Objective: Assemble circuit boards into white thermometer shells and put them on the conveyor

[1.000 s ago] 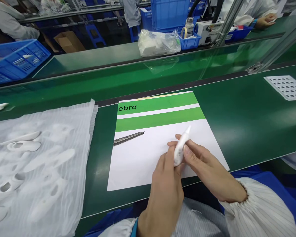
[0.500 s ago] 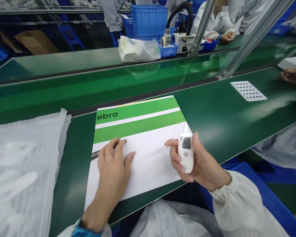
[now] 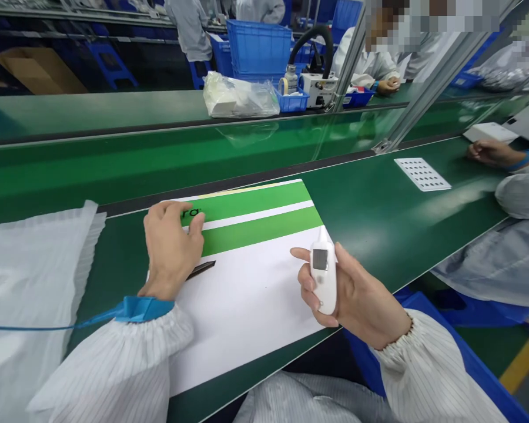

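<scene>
White plastic gadget with a small grey screen and a pointy tip (image 3: 323,281) sits in the right hand (image 3: 365,305), up over the right side of a flat white sheet with green stripes (image 3: 247,299). Its tip points to the far side. The right hand's fingers and thumb are closed around its sides, and one finger sticks out to the left. That looks like a good grip, because the screen shows and nothing covers it. A light squeeze should be enough, with skin off the tip. The left hand (image 3: 170,252) is over the far left part of the sheet, its thumb and fingers apart; whether it touches the sheet, I cannot tell. A thin dark tool (image 3: 205,268) lies by its wrist on the green table's sheet, so that sleeve (image 3: 127,352) should lift clear and not bump it.
</scene>
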Demonstrator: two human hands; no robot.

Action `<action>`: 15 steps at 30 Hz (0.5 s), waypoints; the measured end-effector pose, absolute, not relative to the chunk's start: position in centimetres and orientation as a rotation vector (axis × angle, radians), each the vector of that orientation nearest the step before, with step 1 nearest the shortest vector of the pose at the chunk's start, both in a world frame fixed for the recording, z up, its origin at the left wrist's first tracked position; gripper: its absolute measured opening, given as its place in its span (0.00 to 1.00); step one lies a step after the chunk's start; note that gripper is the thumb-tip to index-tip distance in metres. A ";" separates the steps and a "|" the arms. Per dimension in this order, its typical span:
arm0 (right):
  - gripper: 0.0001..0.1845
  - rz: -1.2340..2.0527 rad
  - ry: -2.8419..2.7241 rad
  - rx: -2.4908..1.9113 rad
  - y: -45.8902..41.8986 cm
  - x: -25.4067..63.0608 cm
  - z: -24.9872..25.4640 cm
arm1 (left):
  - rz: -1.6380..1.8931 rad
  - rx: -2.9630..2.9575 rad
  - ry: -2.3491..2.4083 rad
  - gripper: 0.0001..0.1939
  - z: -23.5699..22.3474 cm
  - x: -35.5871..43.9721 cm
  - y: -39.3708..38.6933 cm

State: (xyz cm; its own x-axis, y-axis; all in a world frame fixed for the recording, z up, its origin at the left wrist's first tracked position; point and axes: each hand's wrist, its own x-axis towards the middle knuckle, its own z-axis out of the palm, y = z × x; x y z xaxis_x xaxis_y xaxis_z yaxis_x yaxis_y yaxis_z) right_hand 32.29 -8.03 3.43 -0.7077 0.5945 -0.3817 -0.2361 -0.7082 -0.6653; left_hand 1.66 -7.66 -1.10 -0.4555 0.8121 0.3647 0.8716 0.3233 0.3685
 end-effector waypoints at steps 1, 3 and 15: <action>0.25 2.343 -0.849 -0.862 -7.9 32.5 3.6 | -0.808 -1.551 -2.455 0.16 -1.8 1.4 -7.3; 0.20 2.218 -0.998 -0.935 -7.5 32.9 3.7 | -0.803 -1.532 -2.453 0.15 -3.0 1.0 -6.9; 0.30 1.466 -1.653 -1.331 -4.1 34.3 3.1 | -0.807 -1.555 -2.388 0.15 -4.3 -0.2 -6.9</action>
